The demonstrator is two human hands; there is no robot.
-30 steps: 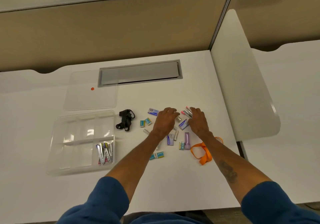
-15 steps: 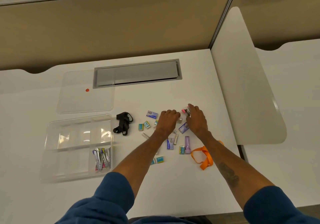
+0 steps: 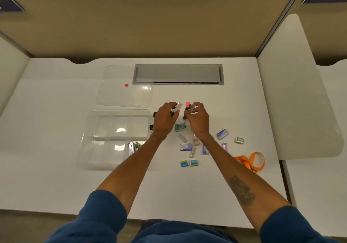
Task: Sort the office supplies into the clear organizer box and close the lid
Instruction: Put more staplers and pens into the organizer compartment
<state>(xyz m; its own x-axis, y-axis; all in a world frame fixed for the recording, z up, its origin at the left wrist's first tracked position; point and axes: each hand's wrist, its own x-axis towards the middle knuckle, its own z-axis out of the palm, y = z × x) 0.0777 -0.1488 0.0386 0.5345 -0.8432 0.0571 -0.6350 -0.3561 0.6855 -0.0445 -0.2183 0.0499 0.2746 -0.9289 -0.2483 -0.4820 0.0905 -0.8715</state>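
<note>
While sorting is under way, we pinch a silver stapler (image 3: 178, 106) in left hand (image 3: 165, 119), pink stapler (image 3: 188, 105) in right hand (image 3: 198, 119); next, carry to organizer box (image 3: 105, 163), stapler compartment

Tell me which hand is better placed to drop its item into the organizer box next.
Probably the left hand: it holds a small silver item and hovers right beside the clear organizer box; the right hand is farther away.

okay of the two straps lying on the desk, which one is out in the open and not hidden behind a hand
The orange strap, looped near the desk's right edge beside the right forearm. The black strap is mostly hidden behind the left hand, next to the organizer box.
</note>
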